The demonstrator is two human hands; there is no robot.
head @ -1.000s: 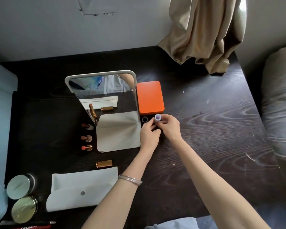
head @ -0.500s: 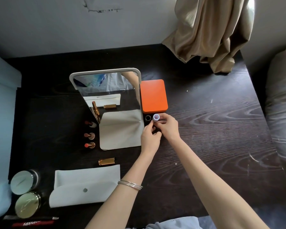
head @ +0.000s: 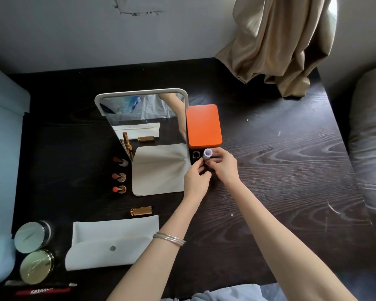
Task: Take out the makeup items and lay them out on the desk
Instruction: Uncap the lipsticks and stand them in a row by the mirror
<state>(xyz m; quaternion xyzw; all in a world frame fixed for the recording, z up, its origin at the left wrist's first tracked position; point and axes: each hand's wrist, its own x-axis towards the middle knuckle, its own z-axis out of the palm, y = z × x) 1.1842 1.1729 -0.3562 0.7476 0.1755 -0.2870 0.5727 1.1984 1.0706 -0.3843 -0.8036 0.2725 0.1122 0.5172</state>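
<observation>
Both hands pinch small lilac-capped tube | we stand it at 3 o'clock of black ring cap, clear of orange rectangular box.

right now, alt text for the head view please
Both hands, left hand and right hand, hold a small lilac-topped tube over a dark wooden desk, beside an orange box, a standing mirror and three open lipsticks.

- The right hand is covering the lower body of the small pale tube in its grip; only the round top is showing.
- Left of that grip, the dark ring-shaped item is too small to identify.
- Far below-left of the grip, the red-labelled item is being cut off by the bottom edge, its lettering unreadable.
</observation>
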